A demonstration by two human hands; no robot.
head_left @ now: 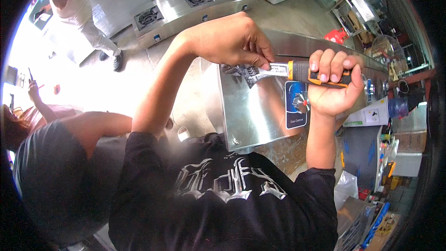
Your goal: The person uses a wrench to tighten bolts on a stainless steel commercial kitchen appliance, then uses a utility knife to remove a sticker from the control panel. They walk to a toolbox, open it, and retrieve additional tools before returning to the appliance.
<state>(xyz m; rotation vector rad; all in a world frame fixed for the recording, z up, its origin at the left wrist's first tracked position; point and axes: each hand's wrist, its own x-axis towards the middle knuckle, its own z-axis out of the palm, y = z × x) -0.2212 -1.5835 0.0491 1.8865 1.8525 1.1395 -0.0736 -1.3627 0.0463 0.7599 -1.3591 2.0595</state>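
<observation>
And here's the right hand [331,95], raised over the stainless-steel appliance, fingers wrapped firmly round the black-and-orange handle of a scraper [278,70]. The tool lies nearly level, its metal neck pointing left and flaring into a wide blade with dark patches. In from the other side comes the left hand [234,42], wrist bent, fingers curled, thumb and forefinger nearly together right at the neck; whether they pinch the metal or merely rest against it, I cannot tell.

Just below the handle sits a silver control knob [301,102] on a blue-and-black panel [296,120], fixed to the steel appliance [253,121]. Beyond the left arm stands a three-burner gas range [174,10]; a red cylinder [336,36] is on the floor past the appliance, and a person in pale clothes [76,7] stands at upper left.
</observation>
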